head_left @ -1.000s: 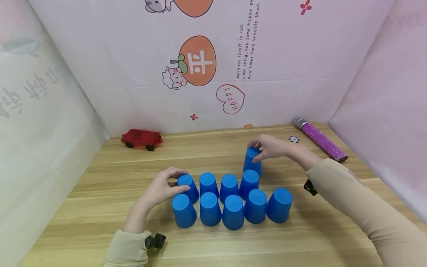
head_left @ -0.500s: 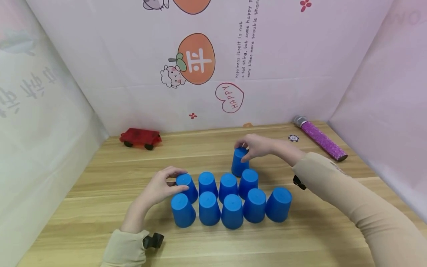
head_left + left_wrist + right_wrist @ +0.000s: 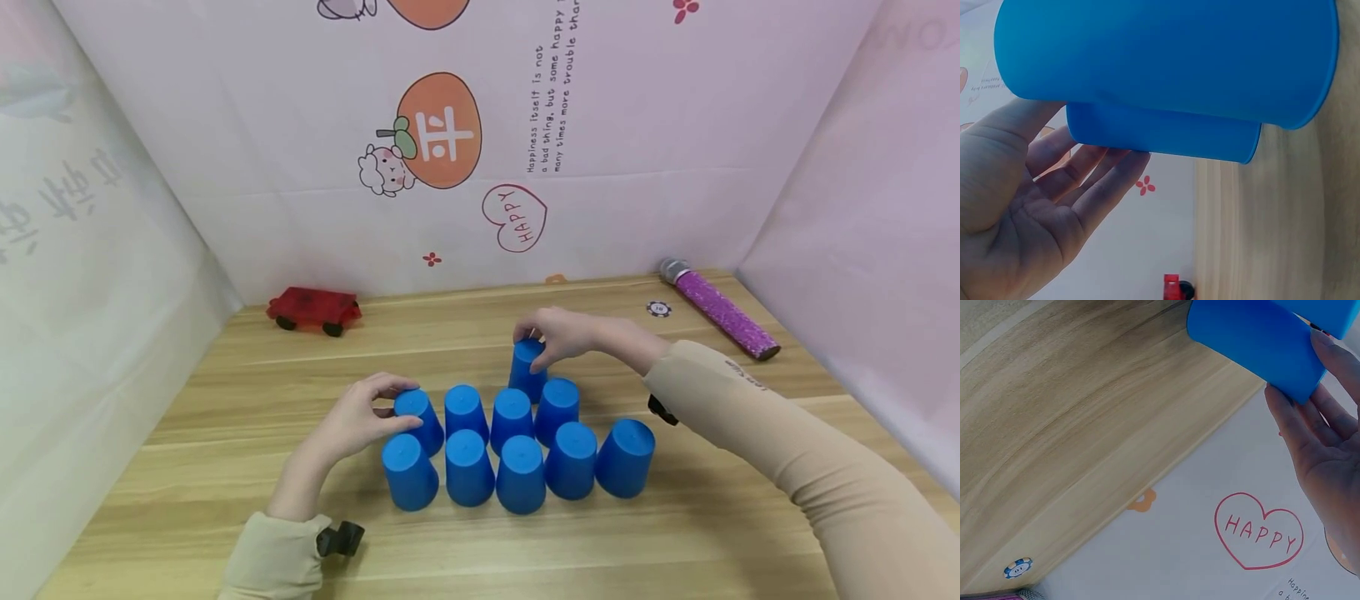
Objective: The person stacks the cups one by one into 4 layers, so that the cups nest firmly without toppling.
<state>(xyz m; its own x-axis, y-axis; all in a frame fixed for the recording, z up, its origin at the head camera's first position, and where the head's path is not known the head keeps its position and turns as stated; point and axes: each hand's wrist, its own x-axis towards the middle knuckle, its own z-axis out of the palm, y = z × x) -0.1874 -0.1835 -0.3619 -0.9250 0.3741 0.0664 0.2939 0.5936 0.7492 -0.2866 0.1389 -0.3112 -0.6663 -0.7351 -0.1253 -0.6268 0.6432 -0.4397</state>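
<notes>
Upside-down blue cups stand in two rows: several in the front row (image 3: 521, 475), several in the row behind (image 3: 512, 412). My left hand (image 3: 367, 417) grips the leftmost cup (image 3: 422, 417) of the second row, thumb and fingers around its upper part. In the left wrist view a nearer cup (image 3: 1166, 56) overlaps that gripped cup (image 3: 1160, 131). Behind the second row, my right hand (image 3: 566, 337) holds another upside-down cup (image 3: 528, 375) near its top, thumb on one side and fingers on the other. Its lower edge is partly hidden behind the row.
A red toy car (image 3: 315, 310) sits at the back left of the wooden table (image 3: 225, 467). At the back right lie a purple glittery microphone (image 3: 723, 312) and a small round chip (image 3: 659, 309). Printed white sheets (image 3: 315, 167) wall in the back and sides.
My right hand has moved left with its cup, from behind the second row's right end toward its middle. The left hand keeps its grip in place.
</notes>
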